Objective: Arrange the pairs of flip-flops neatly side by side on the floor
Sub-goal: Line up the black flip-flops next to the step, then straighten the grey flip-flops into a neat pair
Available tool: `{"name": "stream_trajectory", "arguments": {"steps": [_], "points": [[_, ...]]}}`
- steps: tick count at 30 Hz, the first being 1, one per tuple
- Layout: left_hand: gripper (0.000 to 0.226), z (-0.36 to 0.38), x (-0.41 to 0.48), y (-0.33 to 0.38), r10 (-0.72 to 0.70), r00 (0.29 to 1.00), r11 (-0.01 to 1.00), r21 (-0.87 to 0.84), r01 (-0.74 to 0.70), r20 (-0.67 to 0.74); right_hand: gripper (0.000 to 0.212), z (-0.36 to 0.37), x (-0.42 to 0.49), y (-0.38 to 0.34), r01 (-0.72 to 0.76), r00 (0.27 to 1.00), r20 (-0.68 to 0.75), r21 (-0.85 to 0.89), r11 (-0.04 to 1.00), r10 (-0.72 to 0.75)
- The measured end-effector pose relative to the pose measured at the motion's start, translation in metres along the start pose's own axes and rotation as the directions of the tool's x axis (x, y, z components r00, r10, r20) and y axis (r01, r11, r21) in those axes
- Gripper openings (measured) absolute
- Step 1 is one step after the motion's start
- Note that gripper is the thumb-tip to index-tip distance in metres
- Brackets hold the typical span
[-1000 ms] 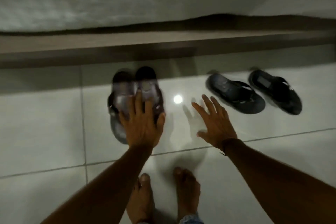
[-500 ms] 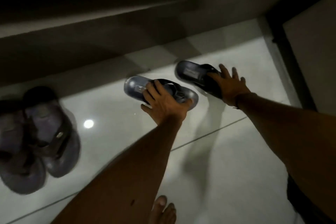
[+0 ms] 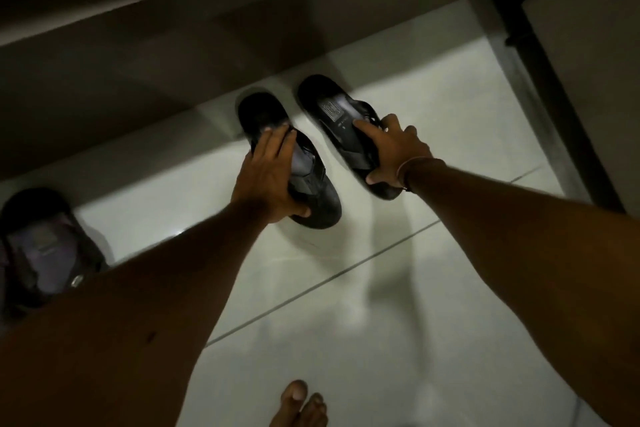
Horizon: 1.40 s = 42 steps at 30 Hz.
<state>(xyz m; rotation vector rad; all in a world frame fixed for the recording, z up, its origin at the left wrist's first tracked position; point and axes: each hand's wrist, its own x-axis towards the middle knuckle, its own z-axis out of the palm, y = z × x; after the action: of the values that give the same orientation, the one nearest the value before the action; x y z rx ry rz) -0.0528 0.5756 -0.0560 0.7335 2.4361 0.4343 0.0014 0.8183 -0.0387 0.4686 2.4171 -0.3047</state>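
**Black flip-flops gripped, one in each hand**

On the pale glossy tiled floor (image 3: 433, 135), near the dark skirting at twelve o'clock, the two hands each clamp one black rubber flip-flop. The left hand (image 3: 268, 180) grips the left black flip-flop (image 3: 313, 191), fingers over the footbed and thumb under the toe end. At its three o'clock, just beside but apart, the right hand (image 3: 394, 156) holds the right black flip-flop (image 3: 332, 111) the same way. Both heels point toward eleven o'clock, roughly parallel. Whether the soles touch the floor is unclear. At nine o'clock, well apart, a grey-purple flip-flop pair (image 3: 41, 250) lies partly hidden behind the left forearm.
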Motion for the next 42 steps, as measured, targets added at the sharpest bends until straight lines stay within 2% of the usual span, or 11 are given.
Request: {"name": "stream_trajectory", "arguments": {"steps": [5, 14, 21, 23, 26, 29, 31, 35, 38, 40, 42], "points": [[0.148, 0.008, -0.009, 0.008, 0.033, 0.999, 0.999, -0.024, -0.032, 0.028, 0.121, 0.012, -0.009, -0.025, -0.017, 1.0, -0.014, 0.096, 0.995, 0.019], [0.145, 0.016, -0.009, 0.003, 0.061, 0.998, 0.995, -0.082, -0.062, -0.006, 0.12, 0.016, -0.018, -0.032, -0.019, 0.999, -0.033, 0.074, 0.997, 0.021], [0.147, 0.016, -0.006, -0.002, 0.06, 0.998, 0.997, 0.038, -0.061, 0.016, 0.126, 0.02, -0.02, -0.038, -0.044, 0.997, -0.059, -0.027, 0.999, 0.043], [0.147, 0.012, -0.012, 0.001, 0.047, 0.999, 0.993, 0.109, -0.044, -0.022, 0.136, 0.024, -0.021, -0.04, -0.069, 0.995, -0.074, -0.052, 0.996, 0.065], [0.141, 0.005, -0.047, -0.003, 0.129, 0.985, 0.992, 0.028, -0.126, -0.115, 0.142, 0.037, -0.038, -0.052, -0.144, 0.982, -0.125, -0.026, 0.989, 0.139], [0.13, 0.0, -0.119, -0.037, 0.202, 0.966, 0.978, -0.015, -0.207, -0.16, 0.141, 0.059, -0.075, -0.092, -0.042, 0.968, -0.249, -0.011, 0.999, 0.038], [0.123, -0.003, -0.176, -0.077, 0.124, 0.976, 0.989, -0.054, -0.136, -0.179, 0.137, 0.078, -0.101, -0.136, 0.07, 0.958, -0.279, 0.016, 0.997, -0.062], [0.125, -0.024, -0.289, -0.189, -0.161, 0.961, 0.987, -0.058, 0.151, -0.227, 0.125, 0.112, -0.142, -0.259, 0.27, 0.959, -0.107, 0.053, 0.961, -0.263], [0.137, -0.049, -0.347, -0.269, -0.361, 0.912, 0.931, -0.014, 0.366, -0.195, 0.117, 0.129, -0.151, -0.342, 0.426, 0.905, -0.014, 0.066, 0.902, -0.426], [0.147, -0.062, -0.366, -0.314, -0.471, 0.867, 0.88, -0.016, 0.475, -0.164, 0.121, 0.139, -0.151, -0.386, 0.465, 0.885, 0.027, 0.015, 0.885, -0.465], [0.154, -0.071, -0.367, -0.347, -0.516, 0.85, 0.856, -0.026, 0.517, -0.102, 0.129, 0.146, -0.143, -0.414, 0.45, 0.892, 0.055, -0.036, 0.892, -0.448]]}}
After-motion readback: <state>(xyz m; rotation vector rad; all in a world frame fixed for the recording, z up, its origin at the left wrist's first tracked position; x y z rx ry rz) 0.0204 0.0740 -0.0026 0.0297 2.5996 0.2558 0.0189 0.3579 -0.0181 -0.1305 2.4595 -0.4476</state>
